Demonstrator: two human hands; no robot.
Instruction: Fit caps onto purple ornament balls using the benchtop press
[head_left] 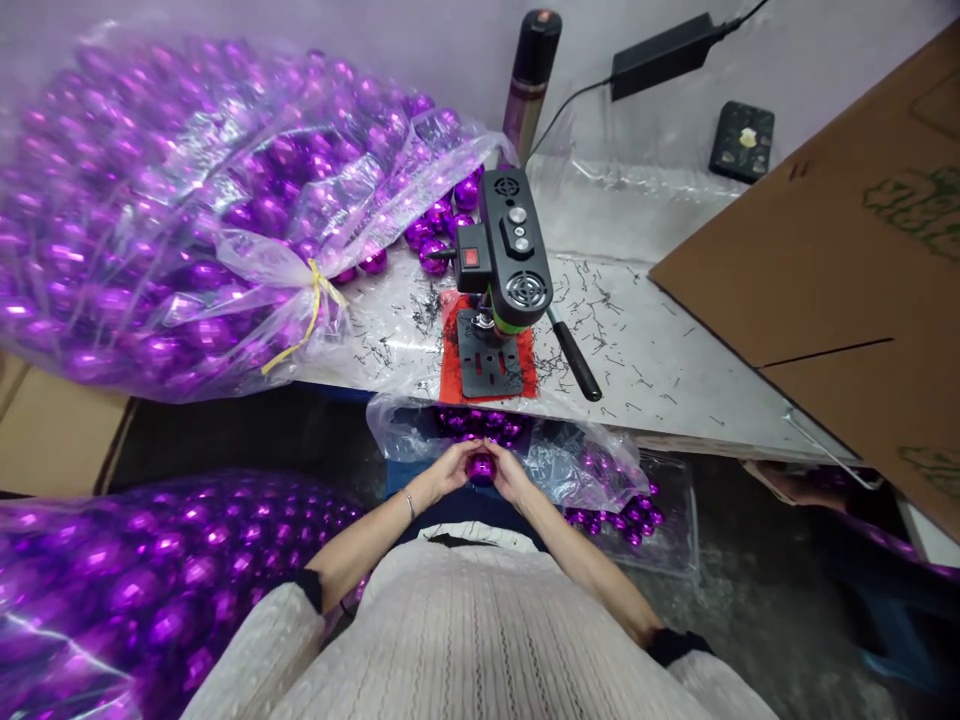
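A shiny purple bauble is held between my two hands, close to my body and below the table's front edge. My left hand closes on its left side, and my right hand closes on its right side, with the fingertips meeting at its top. More purple baubles lie in an open clear plastic bag just beyond my hands. On the table ahead stands a small black bench drill press with a lever handle, its base plate resting on a red sheet.
Large clear bags of purple baubles fill the left, one tied with yellow string. Black shavings litter the white table. A spray can, power adapter and dark case sit behind. A cardboard box stands right.
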